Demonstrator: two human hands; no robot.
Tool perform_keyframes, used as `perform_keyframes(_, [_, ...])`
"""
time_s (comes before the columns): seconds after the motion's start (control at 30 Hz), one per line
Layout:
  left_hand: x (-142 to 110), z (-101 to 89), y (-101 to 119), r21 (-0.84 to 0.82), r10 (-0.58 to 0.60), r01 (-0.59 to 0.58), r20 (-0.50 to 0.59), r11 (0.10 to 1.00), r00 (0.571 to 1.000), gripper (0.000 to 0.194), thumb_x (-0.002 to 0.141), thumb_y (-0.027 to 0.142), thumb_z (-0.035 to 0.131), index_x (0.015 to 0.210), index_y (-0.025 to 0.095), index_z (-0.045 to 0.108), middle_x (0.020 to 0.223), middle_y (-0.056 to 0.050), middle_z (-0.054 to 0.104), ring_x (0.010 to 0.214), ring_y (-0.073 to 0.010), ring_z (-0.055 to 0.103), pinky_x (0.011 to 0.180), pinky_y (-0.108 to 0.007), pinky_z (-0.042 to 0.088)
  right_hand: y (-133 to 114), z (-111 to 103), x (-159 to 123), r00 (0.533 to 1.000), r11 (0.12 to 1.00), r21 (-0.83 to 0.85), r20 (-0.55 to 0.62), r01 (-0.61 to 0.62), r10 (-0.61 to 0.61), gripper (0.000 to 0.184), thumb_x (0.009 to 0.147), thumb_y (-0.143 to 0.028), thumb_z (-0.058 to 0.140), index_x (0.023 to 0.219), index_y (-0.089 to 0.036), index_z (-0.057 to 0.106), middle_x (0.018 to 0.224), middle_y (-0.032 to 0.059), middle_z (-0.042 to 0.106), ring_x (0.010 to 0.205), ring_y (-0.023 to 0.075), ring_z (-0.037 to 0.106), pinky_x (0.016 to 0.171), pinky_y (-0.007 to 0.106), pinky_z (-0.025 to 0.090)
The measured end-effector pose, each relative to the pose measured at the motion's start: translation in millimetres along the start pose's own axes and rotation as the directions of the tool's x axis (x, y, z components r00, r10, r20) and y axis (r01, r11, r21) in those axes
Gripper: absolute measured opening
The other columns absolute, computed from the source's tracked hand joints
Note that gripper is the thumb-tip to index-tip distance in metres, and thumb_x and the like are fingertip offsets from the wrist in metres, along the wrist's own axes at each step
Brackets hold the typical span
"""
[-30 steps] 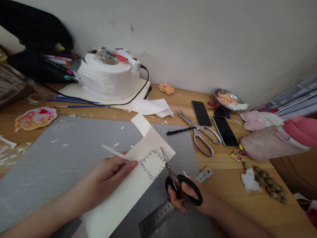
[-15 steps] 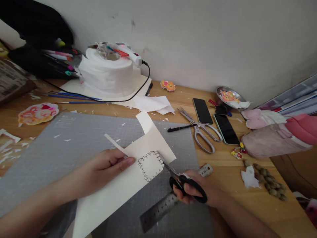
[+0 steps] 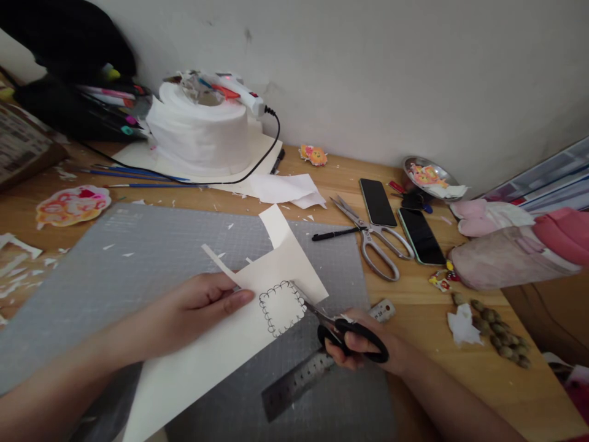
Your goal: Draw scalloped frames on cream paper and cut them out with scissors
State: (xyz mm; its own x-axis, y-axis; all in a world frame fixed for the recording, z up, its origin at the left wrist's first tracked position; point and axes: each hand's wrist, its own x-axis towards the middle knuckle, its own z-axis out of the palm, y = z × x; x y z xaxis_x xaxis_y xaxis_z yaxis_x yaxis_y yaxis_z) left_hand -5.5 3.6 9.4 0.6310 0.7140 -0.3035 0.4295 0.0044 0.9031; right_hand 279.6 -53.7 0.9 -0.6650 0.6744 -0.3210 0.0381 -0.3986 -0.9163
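My left hand (image 3: 214, 307) pinches a sheet of white paper (image 3: 202, 380) between thumb and fingers. A scalloped square outline (image 3: 281, 309) is drawn on the sheet in black. My right hand (image 3: 359, 344) has its fingers through the black handles of a pair of scissors (image 3: 338, 328). Their blades lie at the outline's right side, where the paper is cut. A narrow strip of the sheet sticks up by my left fingers. Underneath is a grey cutting mat (image 3: 151, 245), with a steel ruler (image 3: 299, 380) partly hidden below my right hand.
Silver scissors (image 3: 372, 236), a black pen (image 3: 335, 234) and two phones (image 3: 378, 202) lie beyond my right hand. A pinkish bottle (image 3: 497, 258) and a metal bowl (image 3: 432, 162) are at the right. A large white roll (image 3: 197, 135) carries a corded white tool (image 3: 248, 98). Paper scraps dot the mat.
Both hands, the paper and the scissors have shifted very slightly to the right in the picture. The blades stay at the drawn outline's right side.
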Motion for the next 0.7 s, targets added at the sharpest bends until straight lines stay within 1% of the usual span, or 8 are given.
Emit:
perform_keyframes(0.1, [-0.2, -1.1, -1.8, 0.010, 0.005, -0.005, 0.010, 1.000, 1.000, 0.038, 0.090, 0.047, 0.041, 0.064, 0.020, 0.051, 0.055, 0.006, 0.039, 0.047, -0.0087, 0.036, 0.039, -0.017, 0.028, -2.7, -1.3, -0.4, 1.000, 1.000, -0.003, 0.014, -0.028, 0.028, 0.060, 0.074, -0.071, 0.056, 0.058, -0.013, 0.050, 0.050, -0.0021, 0.044, 0.041, 0.0046, 0.034, 0.038, 0.019, 0.023])
perform_keyframes(0.27, [-2.2, -1.1, -4.8, 0.026, -0.036, 0.035, 0.049, 0.999, 0.998, 0.040, 0.089, 0.050, 0.041, 0.068, 0.020, 0.055, 0.056, 0.006, 0.043, 0.049, -0.0093, 0.039, 0.040, -0.017, 0.030, -3.6, -4.9, -2.8, 0.995, 0.996, -0.039, 0.055, -0.081, 0.083, 0.061, 0.075, -0.071, 0.055, 0.061, -0.012, 0.054, 0.051, -0.0018, 0.046, 0.041, 0.0052, 0.036, 0.038, 0.019, 0.025])
perform_keyframes(0.4, [-2.6, -1.1, -6.1, 0.047, -0.015, 0.013, 0.046, 0.999, 0.999, 0.039, 0.089, 0.049, 0.042, 0.070, 0.019, 0.058, 0.058, 0.005, 0.049, 0.051, -0.0100, 0.043, 0.044, -0.017, 0.033, -1.9, -7.7, -3.9, 0.993, 0.994, -0.035, 0.051, -0.105, 0.107, 0.063, 0.073, -0.072, 0.056, 0.062, -0.011, 0.056, 0.051, -0.0009, 0.047, 0.042, 0.0051, 0.038, 0.038, 0.019, 0.026])
perform_keyframes(0.47, [-2.1, -1.5, -6.4, 0.047, -0.018, 0.015, 0.061, 0.999, 0.998, 0.039, 0.090, 0.049, 0.042, 0.072, 0.019, 0.059, 0.059, 0.004, 0.052, 0.051, -0.0102, 0.044, 0.044, -0.017, 0.034, -2.3, -8.8, -4.0, 0.991, 0.992, -0.034, 0.054, -0.122, 0.124, 0.064, 0.071, -0.074, 0.056, 0.061, -0.011, 0.055, 0.051, -0.0011, 0.047, 0.041, 0.0049, 0.038, 0.038, 0.018, 0.026])
perform_keyframes(0.57, [-1.8, -1.9, -5.0, 0.023, -0.031, 0.029, 0.099, 0.999, 0.995, 0.038, 0.089, 0.048, 0.043, 0.073, 0.019, 0.061, 0.058, 0.005, 0.052, 0.051, -0.0102, 0.044, 0.043, -0.017, 0.033, -3.3, -9.8, -3.7, 0.988, 0.989, -0.043, 0.058, -0.139, 0.141, 0.064, 0.070, -0.075, 0.055, 0.060, -0.012, 0.054, 0.050, -0.0019, 0.046, 0.039, 0.0044, 0.037, 0.036, 0.017, 0.025])
perform_keyframes(0.7, [-2.9, -0.9, 0.1, -0.048, -0.054, 0.060, 0.127, 0.997, 0.990, 0.036, 0.091, 0.044, 0.043, 0.075, 0.019, 0.063, 0.059, 0.005, 0.052, 0.051, -0.0098, 0.044, 0.043, -0.017, 0.032, -3.2, -9.7, -2.6, 0.990, 0.993, -0.039, 0.080, -0.112, 0.115, 0.064, 0.070, -0.076, 0.054, 0.058, -0.013, 0.051, 0.048, -0.0030, 0.045, 0.038, 0.0042, 0.036, 0.034, 0.017, 0.024])
